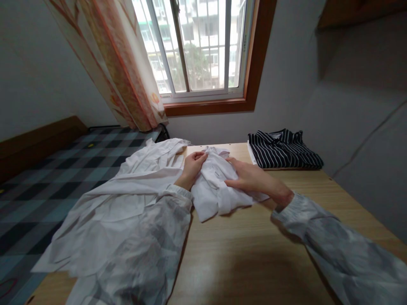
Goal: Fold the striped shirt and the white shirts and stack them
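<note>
The left hand [192,167] pinches a white fabric garment [211,186]; the right hand [249,175] touches it, spread loosely; a folded black-and-white striped garment [282,152] lies at two o'clock from it.

A grey wall [292,72] holds a bright, brown-framed window [206,55]; a patterned curtain [111,63] hangs left, near a checked bed [41,199].

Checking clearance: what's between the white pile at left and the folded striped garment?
Head view: another white garment lies there on the wooden table, with the left hand and right hand on it.
</note>
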Tool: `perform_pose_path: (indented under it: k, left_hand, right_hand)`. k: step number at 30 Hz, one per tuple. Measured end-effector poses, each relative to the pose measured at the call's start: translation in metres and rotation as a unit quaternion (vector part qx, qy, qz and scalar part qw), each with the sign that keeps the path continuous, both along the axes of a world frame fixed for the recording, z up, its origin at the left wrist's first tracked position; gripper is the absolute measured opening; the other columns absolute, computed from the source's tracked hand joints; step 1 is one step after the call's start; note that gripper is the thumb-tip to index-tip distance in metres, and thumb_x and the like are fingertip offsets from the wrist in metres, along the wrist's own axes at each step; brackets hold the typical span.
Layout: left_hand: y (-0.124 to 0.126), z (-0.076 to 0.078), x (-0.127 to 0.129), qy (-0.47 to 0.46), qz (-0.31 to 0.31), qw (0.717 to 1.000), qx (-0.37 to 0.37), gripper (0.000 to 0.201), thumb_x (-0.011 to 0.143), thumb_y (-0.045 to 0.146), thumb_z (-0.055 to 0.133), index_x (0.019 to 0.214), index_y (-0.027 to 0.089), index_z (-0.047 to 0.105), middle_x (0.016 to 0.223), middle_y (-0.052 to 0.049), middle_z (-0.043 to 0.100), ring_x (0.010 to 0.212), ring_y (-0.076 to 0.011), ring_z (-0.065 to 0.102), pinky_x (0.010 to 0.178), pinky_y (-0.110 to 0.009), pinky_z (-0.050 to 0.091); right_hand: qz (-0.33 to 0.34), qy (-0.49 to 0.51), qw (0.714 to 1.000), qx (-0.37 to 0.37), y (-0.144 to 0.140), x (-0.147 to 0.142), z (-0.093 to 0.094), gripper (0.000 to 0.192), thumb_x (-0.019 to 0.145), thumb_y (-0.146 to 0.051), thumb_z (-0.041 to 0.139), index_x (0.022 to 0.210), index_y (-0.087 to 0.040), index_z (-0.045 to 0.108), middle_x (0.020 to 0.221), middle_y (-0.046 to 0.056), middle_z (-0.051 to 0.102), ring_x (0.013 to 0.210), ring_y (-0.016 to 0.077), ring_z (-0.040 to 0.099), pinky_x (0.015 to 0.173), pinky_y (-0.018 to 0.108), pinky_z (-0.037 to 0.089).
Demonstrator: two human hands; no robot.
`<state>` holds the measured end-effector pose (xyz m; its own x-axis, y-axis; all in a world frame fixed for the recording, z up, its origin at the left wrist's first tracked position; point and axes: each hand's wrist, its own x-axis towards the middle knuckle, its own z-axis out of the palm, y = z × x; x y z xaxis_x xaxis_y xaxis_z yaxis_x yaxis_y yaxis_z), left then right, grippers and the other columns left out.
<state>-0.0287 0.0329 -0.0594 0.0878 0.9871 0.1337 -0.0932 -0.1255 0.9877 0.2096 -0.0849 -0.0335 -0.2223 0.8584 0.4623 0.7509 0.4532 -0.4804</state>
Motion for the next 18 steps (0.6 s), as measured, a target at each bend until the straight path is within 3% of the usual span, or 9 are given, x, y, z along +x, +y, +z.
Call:
perform_pose_path:
  k: [3,6,9,12,15,18]
  left_hand:
    - [0.002,0.004,-0.005,0.025,-0.003,1.0,0.001,0.054,0.066,0.049,0.101,0.098,0.017,0.071,0.087,-0.006,0.075,0.077,-0.0175,0.066,0.071,-0.029,0.051]
    - [0.004,0.02,-0.015,0.123,0.023,0.991,0.048,0.049,0.068,0.046,0.102,0.095,0.019,0.071,0.09,-0.007,0.075,0.078,-0.0186,0.066,0.07,-0.029,0.05]
    - [0.007,0.041,-0.032,0.264,0.031,0.956,0.124,0.045,0.07,0.054,0.1,0.075,0.021,0.071,0.072,-0.003,0.07,0.066,-0.017,0.059,0.061,-0.028,0.042]
    - [0.008,0.05,-0.048,0.354,-0.085,0.926,0.099,0.055,0.069,0.067,0.098,0.055,0.022,0.067,0.049,-0.001,0.058,0.048,-0.0147,0.051,0.05,-0.029,0.032]
    - [0.007,0.043,-0.051,0.387,-0.208,0.897,0.04,0.058,0.063,0.071,0.099,0.052,0.022,0.07,0.045,-0.002,0.059,0.04,-0.0143,0.05,0.045,-0.029,0.031]
    - [0.005,0.028,-0.045,0.372,-0.217,0.901,0.058,0.056,0.06,0.071,0.1,0.052,0.024,0.071,0.042,0.0,0.056,0.038,-0.0143,0.048,0.044,-0.029,0.031]
  right_hand:
    - [0.023,-0.072,0.996,0.035,-0.004,-0.013,0.004,0.073,0.091,-0.04,0.088,0.157,-0.026,0.059,0.145,0.015,0.074,0.113,0.0342,0.076,0.095,0.043,0.057]
    - [0.066,-0.128,0.986,0.085,-0.004,-0.016,0.006,0.047,0.094,-0.036,0.083,0.137,-0.022,0.07,0.146,0.017,0.071,0.128,0.0365,0.069,0.11,0.051,0.054]
    - [0.084,-0.167,0.976,0.113,-0.002,-0.015,0.006,0.028,0.094,-0.036,0.083,0.116,-0.021,0.075,0.146,0.019,0.069,0.135,0.0389,0.062,0.119,0.057,0.048]
    - [0.062,-0.184,0.973,0.125,0.0,-0.016,0.004,0.024,0.095,-0.035,0.082,0.111,-0.02,0.075,0.146,0.02,0.068,0.135,0.0389,0.059,0.123,0.056,0.045]
    - [0.05,-0.193,0.97,0.14,0.0,-0.018,0.002,0.025,0.098,-0.025,0.074,0.123,-0.019,0.074,0.143,0.018,0.07,0.131,0.037,0.059,0.121,0.054,0.044]
    - [0.044,-0.203,0.967,0.146,0.001,-0.019,0.0,0.031,0.1,-0.015,0.065,0.129,-0.021,0.074,0.135,0.016,0.073,0.122,0.0346,0.061,0.117,0.051,0.045]
